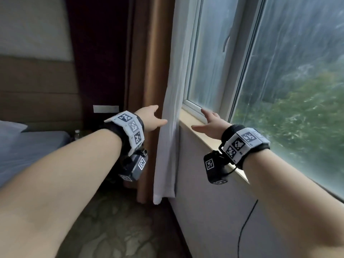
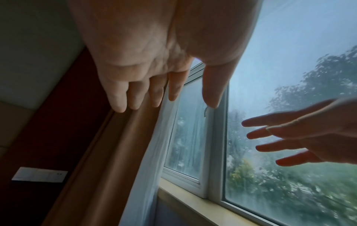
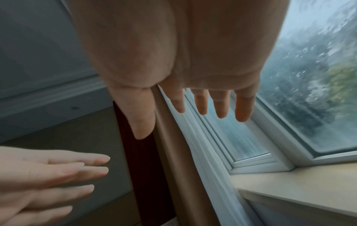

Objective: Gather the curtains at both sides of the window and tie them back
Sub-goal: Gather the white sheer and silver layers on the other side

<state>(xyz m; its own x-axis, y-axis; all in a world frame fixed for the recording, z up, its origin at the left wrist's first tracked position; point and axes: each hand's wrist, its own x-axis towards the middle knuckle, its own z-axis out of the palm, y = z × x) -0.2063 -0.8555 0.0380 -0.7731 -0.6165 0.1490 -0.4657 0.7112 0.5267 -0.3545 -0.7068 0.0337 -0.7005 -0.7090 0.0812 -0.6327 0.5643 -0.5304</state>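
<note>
At the window's left edge, the white sheer curtain (image 1: 168,116) hangs gathered beside the brown drape (image 1: 149,86). Left hand (image 1: 150,119) is stretched toward it, fingers straight, nothing held. Right hand (image 1: 210,123) is held above the sill (image 1: 197,135), fingers spread.

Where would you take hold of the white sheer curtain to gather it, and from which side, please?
Probably the hanging bunch of the white sheer curtain at about sill height, where it is already narrow. Come from both sides: the left hand from the brown drape side, the right hand from the window side. Both hands are open, holding nothing yet.
</note>
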